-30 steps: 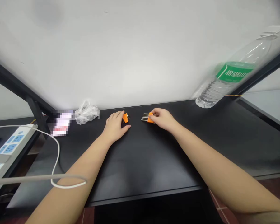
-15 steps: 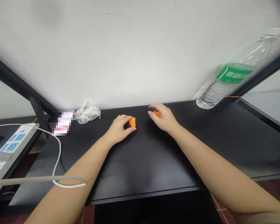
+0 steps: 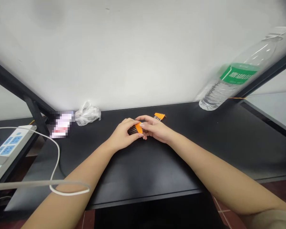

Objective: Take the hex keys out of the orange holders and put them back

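Observation:
My left hand (image 3: 120, 135) grips a small orange-backed comb with dark metal teeth (image 3: 138, 128) on the black desk (image 3: 145, 165). My right hand (image 3: 156, 130) reaches across, its fingertips pinching the same comb's orange back from either side. Part of the teeth is hidden by my fingers. A second orange-backed comb (image 3: 159, 116) lies on the desk just beyond my right hand's fingers, not held, with its metal teeth pointing left.
A clear water bottle with a green label (image 3: 231, 82) stands at the back right. A crumpled plastic bag (image 3: 87, 114) and a pixelated flat item (image 3: 62, 124) lie back left. A power strip with blue sockets (image 3: 10, 149) and a white cable (image 3: 57, 162) are at left.
My hands have come together at the middle of the desk. My right hand has left the second comb lying farther back and now pinches the comb in my left hand.

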A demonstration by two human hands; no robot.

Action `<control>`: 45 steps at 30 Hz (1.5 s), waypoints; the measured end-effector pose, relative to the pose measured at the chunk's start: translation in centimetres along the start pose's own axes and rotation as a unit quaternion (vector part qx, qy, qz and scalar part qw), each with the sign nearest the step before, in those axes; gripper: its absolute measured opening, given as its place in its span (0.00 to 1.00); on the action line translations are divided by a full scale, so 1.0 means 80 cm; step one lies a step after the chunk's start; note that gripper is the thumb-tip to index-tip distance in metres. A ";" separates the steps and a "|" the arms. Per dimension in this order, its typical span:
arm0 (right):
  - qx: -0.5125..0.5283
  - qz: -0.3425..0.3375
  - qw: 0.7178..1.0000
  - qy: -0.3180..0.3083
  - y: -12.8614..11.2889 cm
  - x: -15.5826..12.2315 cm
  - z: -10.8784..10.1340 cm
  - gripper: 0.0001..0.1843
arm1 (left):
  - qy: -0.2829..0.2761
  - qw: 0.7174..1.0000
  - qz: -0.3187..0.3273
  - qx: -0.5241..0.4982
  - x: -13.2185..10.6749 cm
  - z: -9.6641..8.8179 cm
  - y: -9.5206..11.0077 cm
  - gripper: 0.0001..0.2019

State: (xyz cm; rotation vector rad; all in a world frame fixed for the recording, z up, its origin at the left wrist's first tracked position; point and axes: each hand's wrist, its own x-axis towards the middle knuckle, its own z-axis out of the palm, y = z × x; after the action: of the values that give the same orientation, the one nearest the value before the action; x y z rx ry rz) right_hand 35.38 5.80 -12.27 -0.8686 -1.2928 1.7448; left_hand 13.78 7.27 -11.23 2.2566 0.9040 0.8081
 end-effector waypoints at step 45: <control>-0.286 0.099 0.946 0.116 0.009 0.021 -0.043 0.15 | 0.014 0.987 -0.145 0.061 0.000 -0.021 -0.013 0.19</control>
State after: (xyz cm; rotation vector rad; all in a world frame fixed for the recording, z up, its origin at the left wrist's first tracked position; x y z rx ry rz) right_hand 37.50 8.64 -13.93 -1.5281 -1.6181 1.3602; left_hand 12.20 8.37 -10.88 2.1491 1.2913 0.6698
